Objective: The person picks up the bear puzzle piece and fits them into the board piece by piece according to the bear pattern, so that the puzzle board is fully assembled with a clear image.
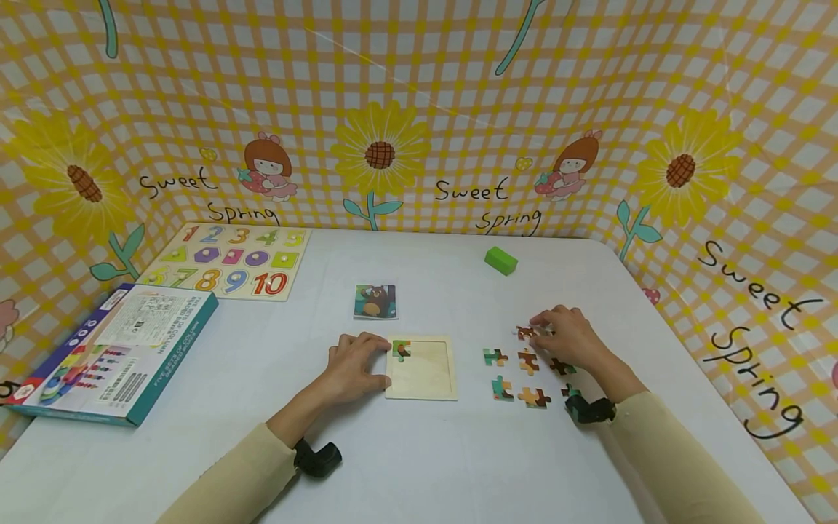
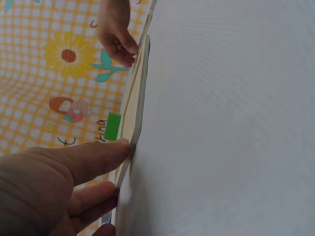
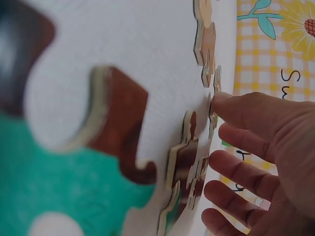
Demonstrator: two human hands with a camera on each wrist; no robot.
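Observation:
My left hand (image 1: pixel 353 367) rests beside a shallow square wooden puzzle tray (image 1: pixel 454 367). Its thumb (image 2: pixel 106 155) and fingers touch the tray's left edge. One green and brown jigsaw piece (image 1: pixel 402 350) lies in the tray's upper left corner. Over on the right, my right hand (image 1: pixel 568 335) has thumb and index finger at a brown jigsaw piece (image 1: pixel 526 332), pinching it near the table. The other fingers are spread in the right wrist view. More loose pieces lie around that hand, among them a tan and brown piece (image 1: pixel 535 397) and a green one (image 1: pixel 502 388); some are partly hidden.
Behind the tray lies a small bear picture card (image 1: pixel 376 301). A green block (image 1: pixel 500 260) sits farther back. On the left are a number-and-shape board (image 1: pixel 225 258) and a flat toy box (image 1: pixel 118 353). A checked cloth (image 1: pixel 419 80) walls the table.

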